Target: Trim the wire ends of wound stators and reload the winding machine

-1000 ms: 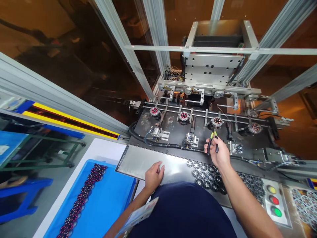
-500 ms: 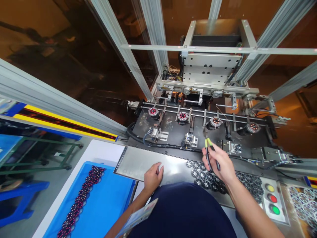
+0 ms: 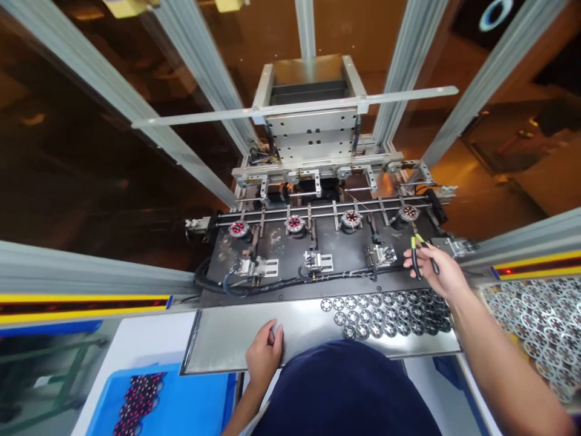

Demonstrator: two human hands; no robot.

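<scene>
Head view: the right hand (image 3: pixel 439 271) is wrapped round the pliers (image 3: pixel 414 259), tips near a wheel (image 3: pixel 409 212) beyond the grip; probably stiff, light, best held by the handles. The left hand (image 3: pixel 264 354), thumb slightly apart, appears empty.

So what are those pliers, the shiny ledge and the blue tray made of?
Pliers: handles apparently sleeved in plastic or rubber, given their black and yellow-green colouring; the tip is too small to judge.
Shiny ledge: seemingly bare metal, perhaps stainless steel, satin-finished, by its grey sheen and soft glare.
Blue tray: probably moulded plastic, by its even colour and rounded corner.
</scene>
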